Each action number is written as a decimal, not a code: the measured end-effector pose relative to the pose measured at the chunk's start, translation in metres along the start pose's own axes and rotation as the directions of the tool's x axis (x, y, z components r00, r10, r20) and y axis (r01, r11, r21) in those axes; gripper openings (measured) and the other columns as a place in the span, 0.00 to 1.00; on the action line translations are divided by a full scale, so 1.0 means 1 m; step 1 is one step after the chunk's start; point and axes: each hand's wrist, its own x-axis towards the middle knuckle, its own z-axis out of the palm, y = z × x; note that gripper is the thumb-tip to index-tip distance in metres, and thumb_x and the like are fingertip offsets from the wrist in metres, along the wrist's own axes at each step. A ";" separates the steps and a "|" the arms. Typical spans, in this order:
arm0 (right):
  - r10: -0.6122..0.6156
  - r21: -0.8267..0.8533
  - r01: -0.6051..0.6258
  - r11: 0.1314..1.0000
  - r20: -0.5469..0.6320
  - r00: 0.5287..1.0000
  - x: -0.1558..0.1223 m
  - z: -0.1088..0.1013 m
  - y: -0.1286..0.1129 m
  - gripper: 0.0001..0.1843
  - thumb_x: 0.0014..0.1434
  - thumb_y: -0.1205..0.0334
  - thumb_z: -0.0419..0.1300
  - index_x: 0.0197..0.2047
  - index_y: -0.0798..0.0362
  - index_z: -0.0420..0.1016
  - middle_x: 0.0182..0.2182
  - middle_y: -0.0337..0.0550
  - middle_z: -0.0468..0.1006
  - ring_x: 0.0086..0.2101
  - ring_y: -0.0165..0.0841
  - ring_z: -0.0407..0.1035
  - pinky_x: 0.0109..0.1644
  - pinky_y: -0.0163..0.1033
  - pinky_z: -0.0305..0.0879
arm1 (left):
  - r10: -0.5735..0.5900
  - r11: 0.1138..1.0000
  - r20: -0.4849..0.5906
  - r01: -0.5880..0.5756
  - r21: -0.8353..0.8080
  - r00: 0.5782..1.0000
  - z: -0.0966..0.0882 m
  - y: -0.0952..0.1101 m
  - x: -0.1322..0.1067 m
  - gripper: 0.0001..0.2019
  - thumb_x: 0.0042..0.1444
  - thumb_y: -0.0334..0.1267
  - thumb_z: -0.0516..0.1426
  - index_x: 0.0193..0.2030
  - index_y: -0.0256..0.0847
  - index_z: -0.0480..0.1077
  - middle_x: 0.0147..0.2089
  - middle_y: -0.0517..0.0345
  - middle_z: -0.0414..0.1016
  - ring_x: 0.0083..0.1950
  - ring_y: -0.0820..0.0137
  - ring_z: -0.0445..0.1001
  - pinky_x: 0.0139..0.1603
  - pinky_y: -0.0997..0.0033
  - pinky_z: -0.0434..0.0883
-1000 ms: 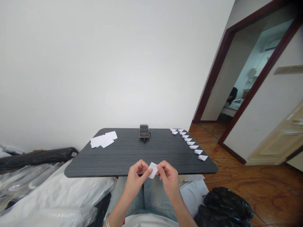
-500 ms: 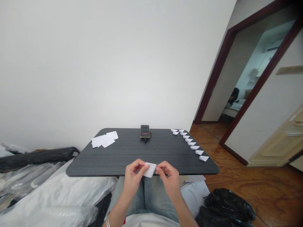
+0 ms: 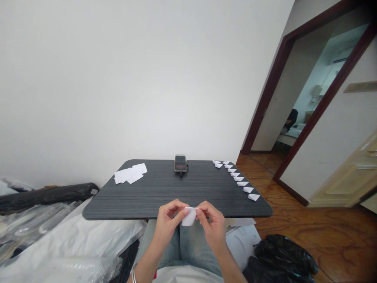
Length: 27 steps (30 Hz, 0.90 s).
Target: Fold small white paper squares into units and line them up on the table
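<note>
My left hand (image 3: 168,221) and my right hand (image 3: 212,222) together pinch a small white paper slip (image 3: 189,216) just off the near edge of the dark table (image 3: 165,192), above my lap. Both hands have fingers closed on the slip's top edge, and the paper hangs bent downward between them. A loose pile of flat white paper slips (image 3: 130,174) lies at the table's far left. A row of several folded white paper pieces (image 3: 238,179) runs along the table's right edge.
A phone (image 3: 180,163) stands propped at the table's far middle, with a cable. Clear plastic sheeting (image 3: 59,243) and a black roll (image 3: 44,194) lie left. A black bag (image 3: 282,263) sits on the wooden floor at right. An open doorway (image 3: 306,102) is beyond.
The slip has turned from lying tilted between my fingers to hanging folded downward. Both hands shifted slightly lower and closer together.
</note>
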 end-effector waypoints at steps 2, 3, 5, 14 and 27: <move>-0.020 -0.003 0.020 1.000 0.000 1.000 0.000 0.000 -0.001 0.12 0.59 0.64 0.54 0.24 0.53 0.69 0.21 0.37 0.67 0.24 0.30 0.62 0.27 0.33 0.57 | 0.006 1.000 -0.011 -0.006 0.011 1.000 0.000 0.001 -0.001 0.06 0.46 0.38 0.63 0.26 0.36 0.75 0.24 0.58 0.72 0.26 0.73 0.67 0.28 0.77 0.64; -0.027 -0.004 0.027 1.000 0.002 1.000 0.000 0.000 -0.001 0.12 0.59 0.64 0.54 0.24 0.53 0.68 0.21 0.37 0.67 0.24 0.29 0.62 0.27 0.33 0.56 | 0.008 1.000 -0.022 -0.008 0.024 1.000 -0.001 0.002 -0.001 0.06 0.46 0.37 0.63 0.27 0.36 0.75 0.23 0.59 0.72 0.26 0.73 0.67 0.28 0.77 0.64; -0.049 -0.002 0.049 0.999 0.008 0.999 -0.001 0.000 0.000 0.12 0.59 0.64 0.54 0.24 0.53 0.67 0.21 0.37 0.66 0.23 0.29 0.61 0.26 0.33 0.56 | 0.014 0.999 -0.034 -0.012 0.051 0.999 -0.001 0.003 -0.002 0.05 0.45 0.36 0.63 0.28 0.36 0.76 0.23 0.59 0.72 0.26 0.73 0.67 0.28 0.77 0.64; -0.139 0.019 0.138 0.990 0.019 0.990 -0.003 0.001 -0.001 0.11 0.60 0.66 0.53 0.25 0.53 0.67 0.21 0.36 0.66 0.24 0.29 0.61 0.27 0.33 0.55 | -0.048 0.994 0.048 0.052 -0.098 0.998 0.000 0.010 -0.003 0.06 0.44 0.34 0.64 0.21 0.35 0.73 0.23 0.59 0.72 0.26 0.75 0.66 0.28 0.78 0.62; -0.212 -0.018 0.212 0.977 -0.013 0.977 -0.005 0.000 -0.002 0.08 0.58 0.70 0.54 0.28 0.52 0.69 0.23 0.38 0.69 0.26 0.30 0.64 0.30 0.35 0.58 | -0.012 0.998 0.039 0.014 -0.056 0.999 0.001 0.012 -0.004 0.07 0.44 0.34 0.64 0.20 0.36 0.72 0.22 0.59 0.72 0.26 0.74 0.66 0.29 0.76 0.62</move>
